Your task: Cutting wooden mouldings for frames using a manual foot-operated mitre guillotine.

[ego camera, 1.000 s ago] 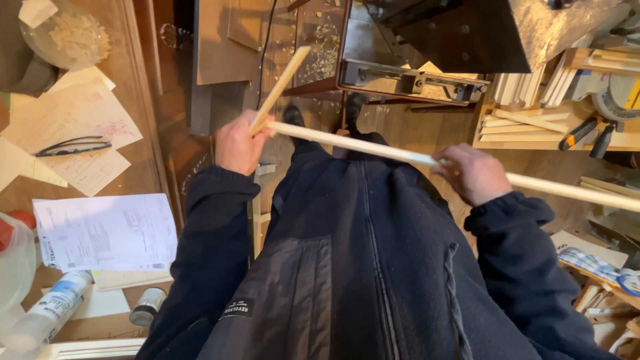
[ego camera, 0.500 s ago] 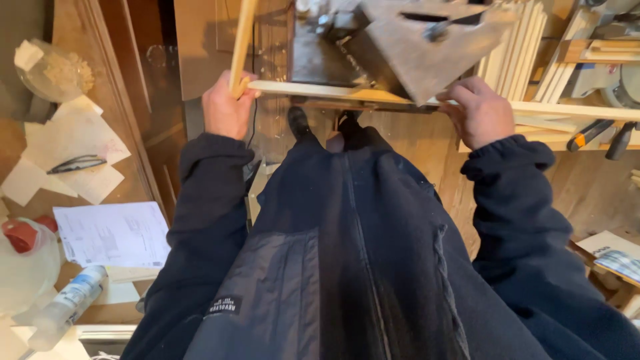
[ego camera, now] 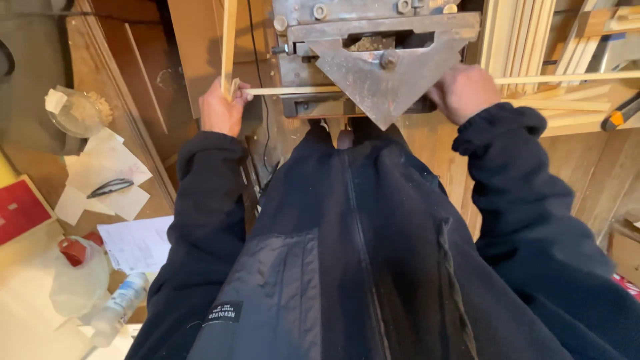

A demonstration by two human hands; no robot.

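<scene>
A long wooden strip [ego camera: 293, 90] runs across under the metal triangular head [ego camera: 387, 73] of a cutting machine. The left hand [ego camera: 220, 110], at nine o'clock, grips it with an upright strip [ego camera: 229, 40]; the right hand [ego camera: 463, 90], at three o'clock, closes on it.

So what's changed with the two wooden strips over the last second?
The long strip has gone from slanting across the body to lying level under the grey metal machine. The short strip has swung from tilted to upright. The left hand and right hand kept their hold throughout.
</scene>
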